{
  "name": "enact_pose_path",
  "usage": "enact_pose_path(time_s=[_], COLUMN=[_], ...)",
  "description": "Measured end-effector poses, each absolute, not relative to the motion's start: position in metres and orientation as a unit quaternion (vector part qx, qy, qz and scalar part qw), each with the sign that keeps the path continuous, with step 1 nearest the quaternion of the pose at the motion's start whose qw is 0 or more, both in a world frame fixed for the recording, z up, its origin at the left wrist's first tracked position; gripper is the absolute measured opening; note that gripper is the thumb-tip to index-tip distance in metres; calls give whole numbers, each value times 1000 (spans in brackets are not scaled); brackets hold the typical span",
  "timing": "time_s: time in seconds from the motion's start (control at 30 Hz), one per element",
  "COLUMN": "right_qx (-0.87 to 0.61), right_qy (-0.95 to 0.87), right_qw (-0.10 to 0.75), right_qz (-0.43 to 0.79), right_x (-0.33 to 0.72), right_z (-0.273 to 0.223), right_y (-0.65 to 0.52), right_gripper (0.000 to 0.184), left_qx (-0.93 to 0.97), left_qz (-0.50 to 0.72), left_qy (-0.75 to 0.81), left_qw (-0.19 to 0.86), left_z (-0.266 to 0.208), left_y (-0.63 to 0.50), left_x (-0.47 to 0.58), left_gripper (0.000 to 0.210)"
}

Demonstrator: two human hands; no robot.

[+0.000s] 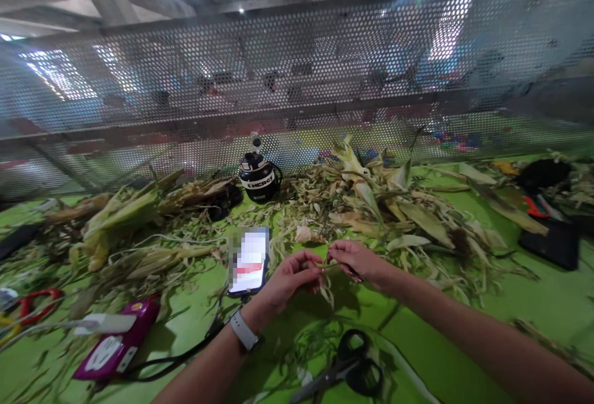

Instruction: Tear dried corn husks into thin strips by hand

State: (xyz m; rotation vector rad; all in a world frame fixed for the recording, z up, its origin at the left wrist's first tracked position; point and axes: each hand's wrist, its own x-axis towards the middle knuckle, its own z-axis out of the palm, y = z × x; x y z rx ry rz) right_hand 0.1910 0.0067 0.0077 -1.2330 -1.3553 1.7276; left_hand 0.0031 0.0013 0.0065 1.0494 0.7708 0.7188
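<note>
My left hand, with a pale watch on its wrist, is closed in a pinch on a thin strip of corn husk. Close beside it, my right hand pinches the same strip, which runs across the short gap between my fingertips; a curled end hangs below. Something small and dark shows under my right palm, too hidden to name. Below the hands lie black-handled scissors and a loose pile of green strips. A lit phone lies just left of my left hand.
Corn husks and shreds cover much of the green table. A black bottle marked ENERGY stands before a perforated metal screen. At left are a purple power strip with cables and red-handled scissors. A black device lies right.
</note>
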Motion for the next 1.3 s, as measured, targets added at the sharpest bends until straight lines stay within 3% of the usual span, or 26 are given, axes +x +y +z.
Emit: enact_pose_path(time_s=[0.27, 0.57, 0.83, 0.97, 1.1, 1.3], right_qx=[-434, -463, -436, -398, -349, -328], right_qy=[-505, -469, -504, -621, -788, -849], right_qw=[331, 300, 301, 263, 188, 129], right_qz=[669, 690, 682, 622, 470, 395], right_x=[188, 188, 183, 190, 202, 210], right_z=[11, 13, 13, 24, 41, 51], right_y=[3, 1, -4, -3, -4, -7], right_gripper=[34, 26, 37, 37, 28, 23], left_qx=[447, 518, 509, 449, 379, 332], left_qz=[266, 220, 161, 183, 203, 246], left_qy=[390, 403, 378, 388, 359, 321], left_qw=[759, 721, 756, 784, 828, 852], left_z=[2, 3, 8, 7, 10, 11], left_y=[5, 3, -4, -4, -4, -4], left_x=[2, 3, 4, 4, 4, 4], left_gripper=[34, 32, 36, 29, 19, 13])
